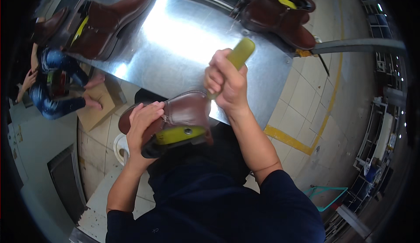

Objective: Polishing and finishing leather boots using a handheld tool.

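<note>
A brown leather boot (186,109) lies on its side in front of my body. My left hand (146,120) is closed round the toe end of it, fingers over the upper. A yellow-green shoe last (186,133) with a round metal-rimmed hole shows in the boot's opening. Above the shaft, my right hand (227,81) is wrapped round an oblong yellow-green piece (242,52) with a rounded end. It is slightly blurred, and its lower end reaches close to the boot; whether they touch, I cannot tell.
A shiny metal table (183,37) stretches ahead. Brown boots (103,31) stand at its left, and several more boots (273,17) at the far right. Another person in jeans (61,85) sits at the left, bare feet by a cardboard box (98,105). A white bucket (119,149) stands beside my left arm.
</note>
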A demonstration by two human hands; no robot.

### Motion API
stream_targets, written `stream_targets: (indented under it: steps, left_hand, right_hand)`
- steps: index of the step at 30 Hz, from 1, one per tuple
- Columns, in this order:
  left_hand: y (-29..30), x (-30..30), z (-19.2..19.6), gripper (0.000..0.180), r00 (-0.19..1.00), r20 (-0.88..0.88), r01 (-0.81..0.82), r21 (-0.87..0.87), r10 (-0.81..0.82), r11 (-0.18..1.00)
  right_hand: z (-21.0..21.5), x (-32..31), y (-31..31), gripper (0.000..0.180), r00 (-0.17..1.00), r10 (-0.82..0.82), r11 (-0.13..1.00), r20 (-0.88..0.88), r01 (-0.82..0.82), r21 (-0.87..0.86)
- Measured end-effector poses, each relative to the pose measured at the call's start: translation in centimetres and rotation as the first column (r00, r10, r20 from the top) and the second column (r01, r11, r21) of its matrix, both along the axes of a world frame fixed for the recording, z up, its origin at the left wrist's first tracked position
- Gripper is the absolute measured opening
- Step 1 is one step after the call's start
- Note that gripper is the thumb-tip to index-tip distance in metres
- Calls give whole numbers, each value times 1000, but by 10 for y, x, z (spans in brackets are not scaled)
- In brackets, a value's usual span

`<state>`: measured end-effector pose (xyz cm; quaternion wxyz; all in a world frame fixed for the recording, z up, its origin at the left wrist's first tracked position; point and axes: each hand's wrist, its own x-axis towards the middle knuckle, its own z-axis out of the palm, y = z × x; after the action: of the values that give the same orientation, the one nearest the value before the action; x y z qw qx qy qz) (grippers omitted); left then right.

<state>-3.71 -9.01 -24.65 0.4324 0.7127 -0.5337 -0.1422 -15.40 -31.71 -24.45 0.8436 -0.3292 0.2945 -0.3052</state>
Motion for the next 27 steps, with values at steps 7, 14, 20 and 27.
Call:
stream_targets:
  steps: [7, 14, 20, 27]
  left_hand:
    - [-61, 9, 38, 29, 816, 402, 466, -33, -415, 884]
    - [-91, -3, 42, 40, 852, 286, 406, 163, -437, 899]
    - [-85, -1, 37, 41, 856, 277, 396, 190, -436, 898]
    - [-79, 4, 34, 40, 839, 249, 472, 108, -484, 875]
  right_hand:
    - [22, -103, -20, 24, 945, -314, 914, 96, 328, -240]
    - [-3, -128, 1, 20, 941, -298, 947, 159, 313, -75]
    - [-9, -114, -2, 22, 937, -266, 951, 225, 294, -97]
    - [16, -72, -21, 21, 987, -161, 977, 29, 163, -139]
